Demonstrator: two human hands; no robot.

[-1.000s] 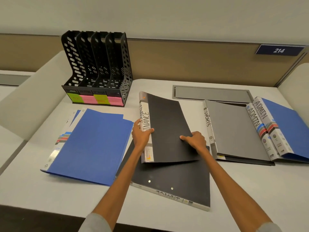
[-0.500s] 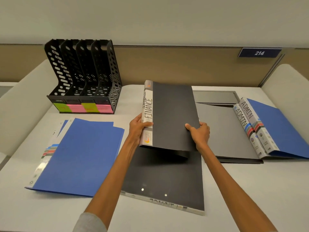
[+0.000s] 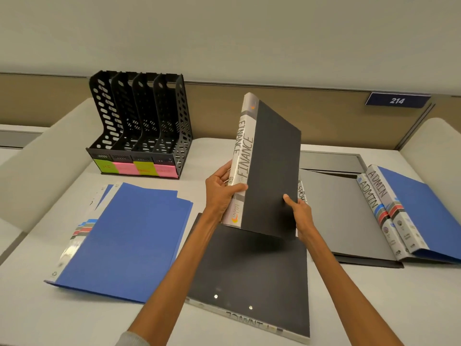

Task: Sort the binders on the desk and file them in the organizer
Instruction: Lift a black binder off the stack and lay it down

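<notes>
FINANCE binder [image 3: 272, 171], raised over the last second from flat on its twin [image 3: 249, 270] to near upright above the middle of the desk [image 3: 62, 318]. The left hand [image 3: 220, 193] grips the spine; the right hand [image 3: 299, 213] pinches the opposite cover edge. The lift suggests filing is next. The organizer [image 3: 139, 126] stands far left: four slots, no binder visible in any, with green and pink labels [image 3: 136, 168] along its base, wording unreadable. The blue binders [image 3: 124, 240] lie near left; a grey binder [image 3: 349, 216] and two ADMIN binders [image 3: 389, 211] lie right.
</notes>
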